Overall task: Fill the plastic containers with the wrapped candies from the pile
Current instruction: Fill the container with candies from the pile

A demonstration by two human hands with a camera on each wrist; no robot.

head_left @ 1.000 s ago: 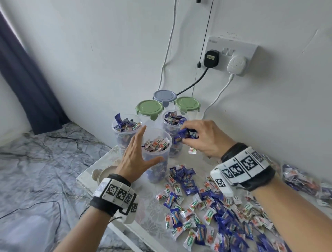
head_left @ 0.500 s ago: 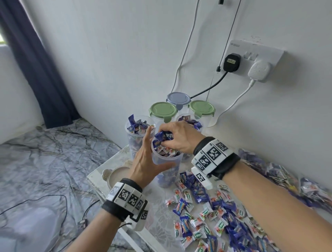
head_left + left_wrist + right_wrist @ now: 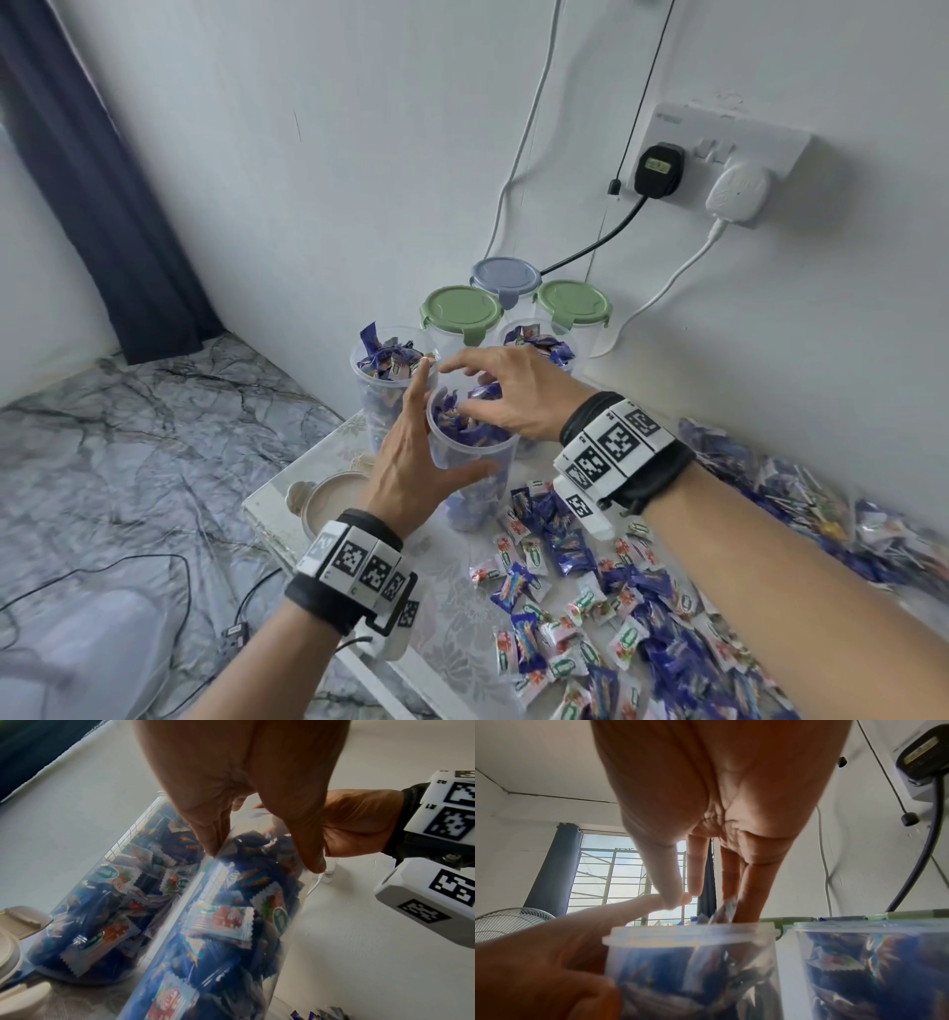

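Observation:
My left hand (image 3: 436, 442) grips a clear plastic container (image 3: 490, 452) near the table's left edge, thumb on the near wall and fingers up the far side. The left wrist view shows this container (image 3: 231, 923) packed with blue and white wrapped candies, the left hand (image 3: 262, 858) clasping its top. My right hand (image 3: 475, 388) hovers over the container's mouth, fingers spread and holding nothing. In the right wrist view the right hand (image 3: 706, 902) hangs just above the rim (image 3: 687, 935), fingertips brushing a wrapper. The candy pile (image 3: 590, 591) lies on the table to the right.
Two more open containers of candy (image 3: 382, 360) (image 3: 539, 342) stand behind. Three lidded ones (image 3: 460, 308) (image 3: 506, 272) (image 3: 570, 300) sit against the wall. A beige lid (image 3: 334, 501) lies by the table's left edge. Plugs and cables hang from a wall socket (image 3: 719, 154).
My right hand brought a bunch of blue candies from beside the back container to the front container's mouth and opened over it. My left hand closed around that container.

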